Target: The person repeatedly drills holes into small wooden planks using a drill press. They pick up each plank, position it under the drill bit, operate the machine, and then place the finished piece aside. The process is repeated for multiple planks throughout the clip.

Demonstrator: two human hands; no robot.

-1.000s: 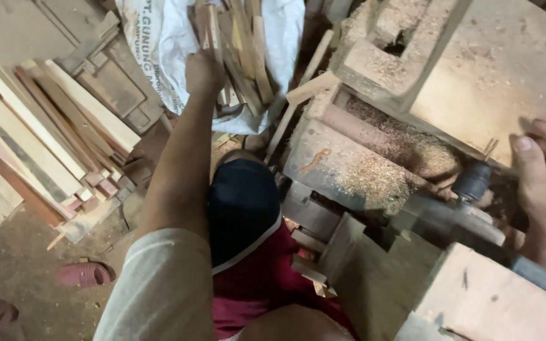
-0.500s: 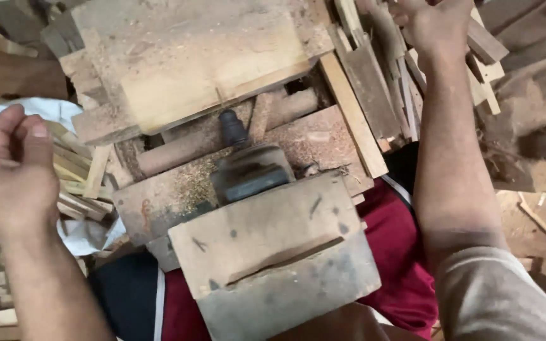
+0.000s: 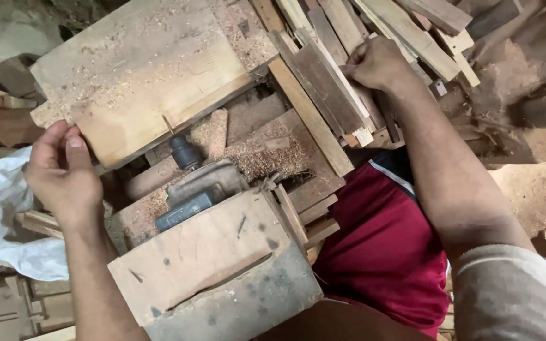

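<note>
The right hand point(image 3: 377, 63) now grips 1 wooden slat point(image 3: 323, 85) in the far-right slat pile point(image 3: 412, 31), fingers closed around it; 0.5 s ago it reached higher. The left hand point(image 3: 61, 170) (fingers loosely curled, holding nothing) touches the near-left corner of the sawdust-strewn board point(image 3: 140, 69). A white sack point(image 3: 1, 208) at left holds sticks. The drill chuck point(image 3: 184, 151) sits centre.
</note>
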